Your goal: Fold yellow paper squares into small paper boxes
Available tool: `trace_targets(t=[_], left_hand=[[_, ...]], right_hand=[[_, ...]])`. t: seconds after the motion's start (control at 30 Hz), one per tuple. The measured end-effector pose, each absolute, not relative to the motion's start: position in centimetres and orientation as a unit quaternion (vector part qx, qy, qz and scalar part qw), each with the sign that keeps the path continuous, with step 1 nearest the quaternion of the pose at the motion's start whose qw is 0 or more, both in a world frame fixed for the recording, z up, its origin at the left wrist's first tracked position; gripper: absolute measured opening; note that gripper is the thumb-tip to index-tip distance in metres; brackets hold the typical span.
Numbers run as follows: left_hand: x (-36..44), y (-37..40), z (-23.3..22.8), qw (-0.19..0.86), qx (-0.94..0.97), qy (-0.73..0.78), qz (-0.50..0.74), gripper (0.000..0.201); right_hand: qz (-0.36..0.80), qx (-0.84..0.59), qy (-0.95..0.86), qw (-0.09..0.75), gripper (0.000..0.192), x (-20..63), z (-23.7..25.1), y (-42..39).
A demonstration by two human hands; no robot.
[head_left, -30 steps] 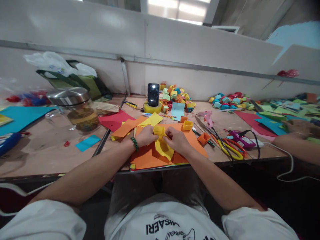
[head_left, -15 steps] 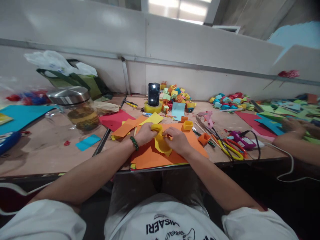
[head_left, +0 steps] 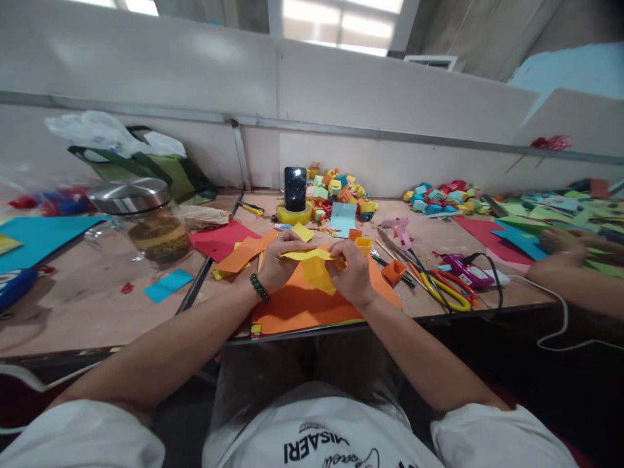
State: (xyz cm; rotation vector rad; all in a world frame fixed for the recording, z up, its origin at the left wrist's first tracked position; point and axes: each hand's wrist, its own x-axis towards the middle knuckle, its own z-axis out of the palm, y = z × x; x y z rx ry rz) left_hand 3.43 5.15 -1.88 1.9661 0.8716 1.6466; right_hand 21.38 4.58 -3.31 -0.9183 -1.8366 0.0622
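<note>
I pinch the yellow paper (head_left: 314, 266) between my left hand (head_left: 280, 260) and right hand (head_left: 353, 273) — edge stretched taut for creasing. It hangs just above the orange sheet (head_left: 302, 302), which backs it.

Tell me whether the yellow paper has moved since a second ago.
Yes. The yellow paper now sits spread wider between both hands, its top edge nearer the small yellow box.

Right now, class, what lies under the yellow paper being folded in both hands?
An orange sheet lies flat on the table beneath the yellow paper. The left hand and right hand cover part of it.
</note>
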Motion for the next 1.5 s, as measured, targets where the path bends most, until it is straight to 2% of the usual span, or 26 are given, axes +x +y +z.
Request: trace_targets(t=[0.27, 0.47, 0.7, 0.97, 1.2, 1.5], left_hand=[[3.6, 4.8, -2.0, 0.195, 0.714, 0.279, 0.612, 0.024], [3.6, 5.0, -2.2, 0.129, 0.722, 0.252, 0.631, 0.022], [3.3, 5.3, -2.4, 0.050, 0.732, 0.242, 0.635, 0.026], [2.7, 5.3, -1.9, 0.018, 0.747, 0.222, 0.626, 0.020], [2.3, 5.1, -1.6, -0.042, 0.777, 0.218, 0.590, 0.017], [2.3, 5.2, -1.8, -0.037, 0.803, 0.219, 0.553, 0.017]], right_hand=[[-0.001, -0.295, -0.772, 0.563, 0.003, 21.4, -3.0, 4.4], [-0.072, -0.208, -0.756, 0.616, 0.014, 21.4, -2.4, 4.1], [-0.134, -0.187, -0.759, 0.609, 0.020, 21.3, -2.2, 4.0], [-0.145, -0.203, -0.769, 0.588, 0.020, 21.5, -2.4, 4.0], [-0.110, -0.209, -0.746, 0.623, 0.018, 21.4, -2.3, 4.0], [-0.095, -0.186, -0.765, 0.609, 0.026, 21.4, -2.0, 3.6]])
